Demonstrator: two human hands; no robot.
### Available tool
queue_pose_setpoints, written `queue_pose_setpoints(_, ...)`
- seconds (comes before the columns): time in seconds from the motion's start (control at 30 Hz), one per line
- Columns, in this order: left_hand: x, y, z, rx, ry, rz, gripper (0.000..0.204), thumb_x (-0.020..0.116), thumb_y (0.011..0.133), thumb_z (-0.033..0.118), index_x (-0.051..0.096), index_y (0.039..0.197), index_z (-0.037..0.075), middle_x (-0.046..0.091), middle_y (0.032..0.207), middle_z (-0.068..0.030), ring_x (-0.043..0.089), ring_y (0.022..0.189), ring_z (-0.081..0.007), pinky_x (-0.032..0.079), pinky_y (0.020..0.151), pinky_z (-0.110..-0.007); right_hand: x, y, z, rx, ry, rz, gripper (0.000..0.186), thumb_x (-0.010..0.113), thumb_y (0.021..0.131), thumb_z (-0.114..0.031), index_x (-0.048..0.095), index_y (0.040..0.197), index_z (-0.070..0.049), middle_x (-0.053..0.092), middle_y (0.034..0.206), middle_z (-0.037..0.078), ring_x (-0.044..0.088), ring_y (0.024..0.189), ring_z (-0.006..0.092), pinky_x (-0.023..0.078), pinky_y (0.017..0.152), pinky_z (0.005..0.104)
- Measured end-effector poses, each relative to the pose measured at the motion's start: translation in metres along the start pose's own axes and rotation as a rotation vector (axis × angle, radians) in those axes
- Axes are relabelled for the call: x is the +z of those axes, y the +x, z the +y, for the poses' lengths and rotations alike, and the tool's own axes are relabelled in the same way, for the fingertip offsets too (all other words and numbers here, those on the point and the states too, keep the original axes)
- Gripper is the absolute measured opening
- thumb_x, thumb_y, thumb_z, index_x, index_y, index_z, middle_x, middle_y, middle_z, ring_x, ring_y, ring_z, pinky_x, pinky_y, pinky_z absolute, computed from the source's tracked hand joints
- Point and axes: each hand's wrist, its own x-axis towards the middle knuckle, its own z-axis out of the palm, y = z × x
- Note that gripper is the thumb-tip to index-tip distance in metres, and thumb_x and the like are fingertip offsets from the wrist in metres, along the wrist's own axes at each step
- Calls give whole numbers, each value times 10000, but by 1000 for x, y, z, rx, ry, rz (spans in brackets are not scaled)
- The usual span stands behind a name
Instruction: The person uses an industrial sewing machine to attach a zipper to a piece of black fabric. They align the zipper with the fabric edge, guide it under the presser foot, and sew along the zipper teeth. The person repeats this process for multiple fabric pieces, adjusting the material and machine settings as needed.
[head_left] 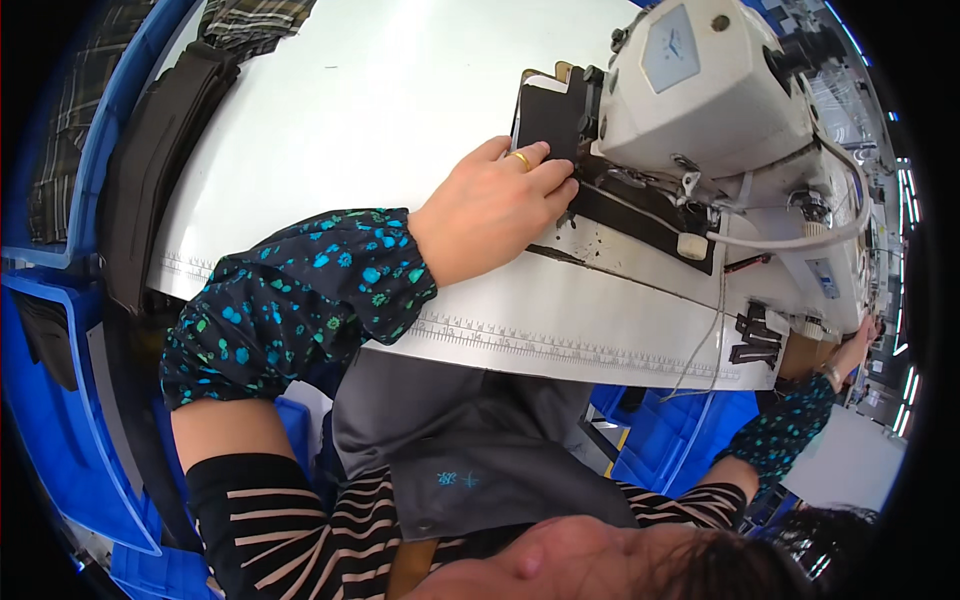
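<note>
The head view shows a black flat piece (550, 118) on the white table (390, 120), just left of the sewing machine (700, 110). Its long way seems to run from the far side of the table back toward the person. Its far end has a bit of white and tan on it. The left hand (500, 208) lies palm down with loose, bent fingers, and the fingertips touch the near part and hide where it ends. The machine's head covers its right side.

The right hand (858, 348) is far off to the right, by the machine's other end. It is small and partly hidden, so I cannot tell if it grips anything.

Small black strips (757, 335) lie near the table's right corner. A dark long bundle (160, 165) hangs over the left edge, beside blue bins (75, 430).
</note>
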Motion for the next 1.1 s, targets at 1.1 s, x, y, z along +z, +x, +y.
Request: queue_pose_setpoints(1.1, 19, 2, 0, -4, -40, 135, 324, 659, 884, 126, 750, 1189, 64, 686, 1194, -29, 658, 1161, -199, 492, 948, -356, -20, -80, -14, -371, -549, 96, 383, 441, 1084, -127, 595, 1398, 31, 683, 1326, 166, 639, 1119, 266, 517, 982, 373)
